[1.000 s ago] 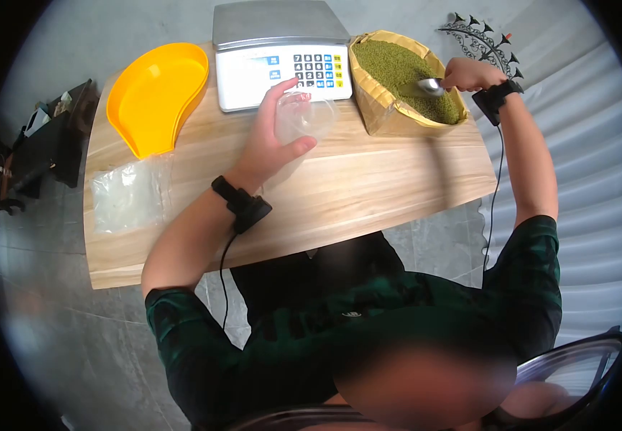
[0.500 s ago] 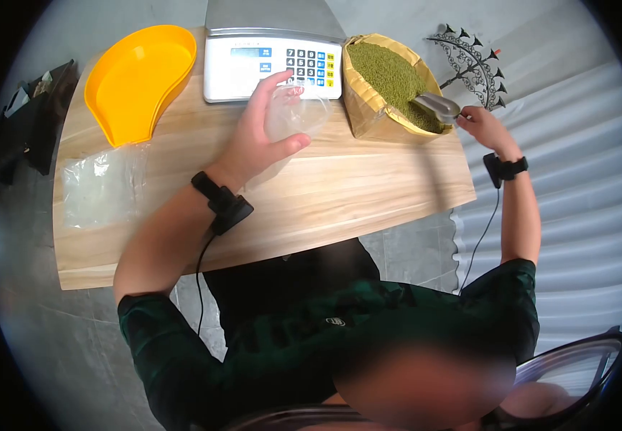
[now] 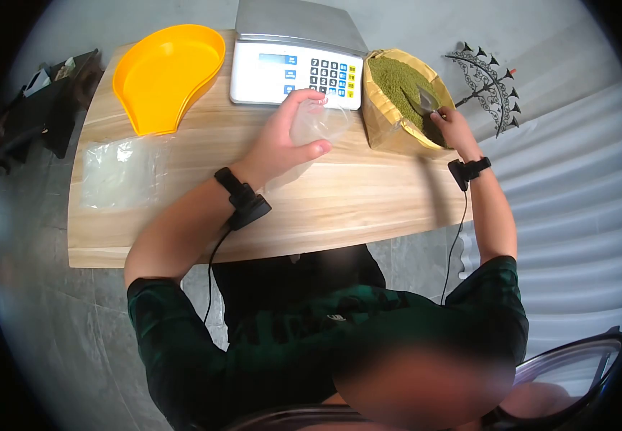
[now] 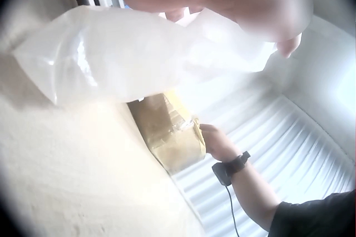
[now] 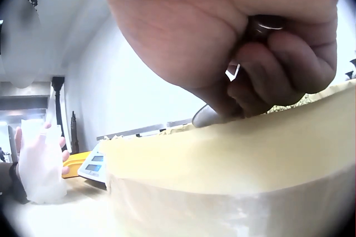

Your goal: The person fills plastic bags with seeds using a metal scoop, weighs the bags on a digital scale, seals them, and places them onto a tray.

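Note:
My left hand (image 3: 282,140) holds a clear plastic bag (image 3: 318,124) upright over the table in front of the scale, thumb and fingers round its upper part. In the left wrist view the bag (image 4: 105,53) bulges out below the hand. My right hand (image 3: 458,133) grips the handle of a metal scoop (image 3: 427,99) at the near right rim of a brown paper sack (image 3: 390,133). Small green beans (image 3: 391,75), like mung beans, fill the sack, and the scoop's blade lies among them. In the right wrist view, fingers curl round the handle and the sack's wall hides most of the blade.
A white digital scale (image 3: 268,79) with a steel pan stands at the back, left of the sack. A yellow tray (image 3: 163,72) with a narrowed end lies at the back left. Flat clear bags (image 3: 120,176) lie nearer on the wooden table (image 3: 339,208).
My right hand first drew the scoop back to the sack's right rim, then moved it forward into the beans again. The left hand keeps its hold on the plastic bag.

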Demonstrator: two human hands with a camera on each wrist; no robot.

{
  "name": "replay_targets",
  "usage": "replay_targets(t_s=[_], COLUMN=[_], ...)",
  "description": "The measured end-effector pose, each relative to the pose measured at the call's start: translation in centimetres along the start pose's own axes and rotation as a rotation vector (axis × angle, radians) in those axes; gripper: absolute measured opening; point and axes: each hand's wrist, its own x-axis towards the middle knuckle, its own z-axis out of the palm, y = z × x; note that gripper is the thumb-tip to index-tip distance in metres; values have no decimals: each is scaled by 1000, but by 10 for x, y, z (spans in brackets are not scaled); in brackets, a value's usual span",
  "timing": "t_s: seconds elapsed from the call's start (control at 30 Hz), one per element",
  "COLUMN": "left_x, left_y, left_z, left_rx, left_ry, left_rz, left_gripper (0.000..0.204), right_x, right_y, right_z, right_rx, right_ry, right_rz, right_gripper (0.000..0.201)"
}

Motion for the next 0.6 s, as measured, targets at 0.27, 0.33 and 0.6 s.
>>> replay_targets(t_s=[0.27, 0.33, 0.6], left_x=[17, 17, 14], left_y=[27, 26, 30], left_z=[-14, -13, -7], left_rx=[310, 396, 482], left_ry=[-44, -96, -222], left_rz=[104, 99, 69], left_gripper=[76, 79, 83], right_x=[-36, -45, -67], right_y=[12, 18, 32], right_z=[-7, -6, 11], right_rx=[254, 306, 631], right_ry=[102, 128, 237], right_rz=[75, 114, 168], right_gripper=[33, 31, 20])
